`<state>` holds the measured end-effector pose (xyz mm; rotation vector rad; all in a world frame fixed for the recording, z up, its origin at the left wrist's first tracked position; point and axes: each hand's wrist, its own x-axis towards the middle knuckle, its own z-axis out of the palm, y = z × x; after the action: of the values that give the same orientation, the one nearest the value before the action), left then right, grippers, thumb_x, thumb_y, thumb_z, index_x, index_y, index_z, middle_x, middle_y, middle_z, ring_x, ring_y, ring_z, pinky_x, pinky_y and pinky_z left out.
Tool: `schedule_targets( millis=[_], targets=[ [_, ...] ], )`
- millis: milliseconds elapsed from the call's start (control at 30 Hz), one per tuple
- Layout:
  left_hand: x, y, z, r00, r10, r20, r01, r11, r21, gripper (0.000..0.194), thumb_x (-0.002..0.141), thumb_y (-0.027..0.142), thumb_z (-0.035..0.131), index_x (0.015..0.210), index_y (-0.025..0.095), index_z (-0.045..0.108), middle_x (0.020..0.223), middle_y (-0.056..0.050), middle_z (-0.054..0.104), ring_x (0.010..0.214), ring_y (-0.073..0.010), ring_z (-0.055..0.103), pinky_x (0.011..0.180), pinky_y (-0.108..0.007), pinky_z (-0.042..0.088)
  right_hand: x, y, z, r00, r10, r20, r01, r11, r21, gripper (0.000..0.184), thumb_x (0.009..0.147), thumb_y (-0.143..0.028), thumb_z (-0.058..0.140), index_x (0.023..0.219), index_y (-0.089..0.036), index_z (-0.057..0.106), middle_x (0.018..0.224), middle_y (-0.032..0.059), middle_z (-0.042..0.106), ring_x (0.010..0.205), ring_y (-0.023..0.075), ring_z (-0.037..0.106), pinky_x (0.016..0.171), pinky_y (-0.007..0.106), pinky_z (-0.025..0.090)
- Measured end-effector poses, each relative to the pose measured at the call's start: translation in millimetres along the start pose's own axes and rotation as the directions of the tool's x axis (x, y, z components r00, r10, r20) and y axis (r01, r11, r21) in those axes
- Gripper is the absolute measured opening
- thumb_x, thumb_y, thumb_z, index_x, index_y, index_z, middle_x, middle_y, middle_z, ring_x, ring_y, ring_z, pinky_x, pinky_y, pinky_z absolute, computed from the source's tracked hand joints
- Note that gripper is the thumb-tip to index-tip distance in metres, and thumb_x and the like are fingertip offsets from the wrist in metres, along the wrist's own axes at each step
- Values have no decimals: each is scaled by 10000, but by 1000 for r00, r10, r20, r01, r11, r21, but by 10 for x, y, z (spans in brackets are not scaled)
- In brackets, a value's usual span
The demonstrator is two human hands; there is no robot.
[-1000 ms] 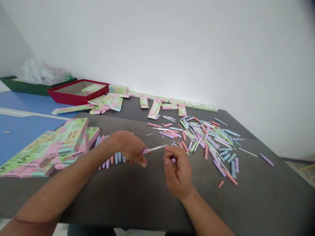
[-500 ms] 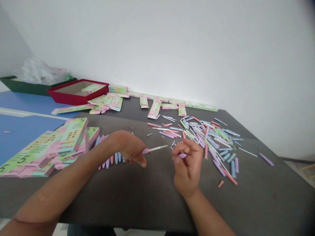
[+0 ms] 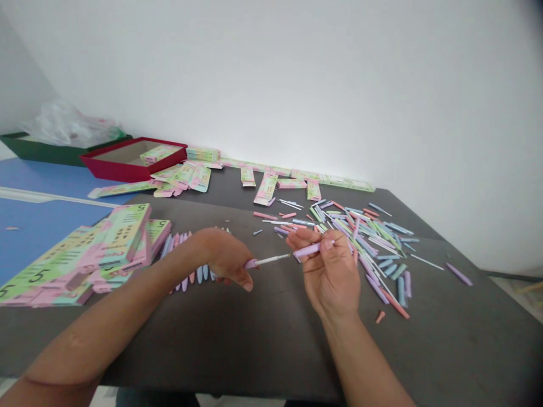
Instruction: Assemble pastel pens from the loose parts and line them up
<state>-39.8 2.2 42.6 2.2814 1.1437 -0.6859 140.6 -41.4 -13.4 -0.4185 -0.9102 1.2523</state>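
My left hand [image 3: 229, 259] is closed on a pen front with a white refill [image 3: 271, 260] sticking out of its purple end, pointing right. In my right hand [image 3: 333, 274], the thumb and fingers pinch a purple pen barrel [image 3: 307, 250]. The barrel's left end sits close to the refill's tip, nearly in line with it; whether they touch I cannot tell. Under and behind my left forearm, a row of pastel pens [image 3: 200, 273] lies side by side, partly hidden. Beyond my right hand spreads a pile of loose pen parts and refills [image 3: 373, 234].
Green-and-pink pen boxes [image 3: 123, 234] are stacked at the left. A red tray [image 3: 131, 169] and a green tray [image 3: 51, 151] holding plastic bags stand at the back left. More boxes [image 3: 266, 188] lie along the wall. A small orange piece [image 3: 380, 317] rests at the right.
My right hand has turned, and the purple barrel in it now points left toward the refill's tip. My left hand has stayed almost in place, with the refill tilted slightly lower.
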Motion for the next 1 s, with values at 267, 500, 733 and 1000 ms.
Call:
schedule_targets(
  millis=[267, 500, 733, 1000],
  targets=[
    [-4, 59, -29, 996, -35, 88, 34, 999, 19, 322, 802, 415, 551, 973, 180, 689, 781, -66, 717, 601, -183, 616, 477, -238, 390, -27, 9, 63, 999, -34, 10, 34, 999, 12, 51, 885, -244, 495, 864, -235, 449, 932, 26, 703, 908, 202, 673, 908, 459, 460],
    [5, 65, -7, 997, -36, 73, 35, 999, 28, 306, 794, 416, 553, 935, 184, 696, 764, -63, 717, 581, -184, 610, 493, -246, 406, -53, 20, 69, 999, -30, 30, 30, 1000, -7, 53, 905, -234, 458, 863, -229, 425, 935, 33, 702, 905, 199, 674, 865, 420, 480],
    [3, 106, 0, 995, -56, 81, 53, 998, 43, 302, 791, 424, 560, 946, 199, 689, 787, -55, 716, 595, -168, 609, 477, -224, 375, -144, 99, 127, 997, -47, 65, 56, 989, -140, 49, 907, -249, 460, 903, -226, 417, 948, 47, 692, 915, 204, 664, 884, 466, 459],
    [4, 103, 14, 997, -50, 53, 48, 998, 50, 340, 776, 458, 577, 981, 208, 682, 777, -54, 715, 571, -155, 596, 480, -221, 374, -214, 109, 89, 980, -166, 107, 198, 842, -502, 120, 918, -286, 422, 927, -214, 518, 967, 66, 652, 929, 195, 625, 826, 385, 471]
  ],
)
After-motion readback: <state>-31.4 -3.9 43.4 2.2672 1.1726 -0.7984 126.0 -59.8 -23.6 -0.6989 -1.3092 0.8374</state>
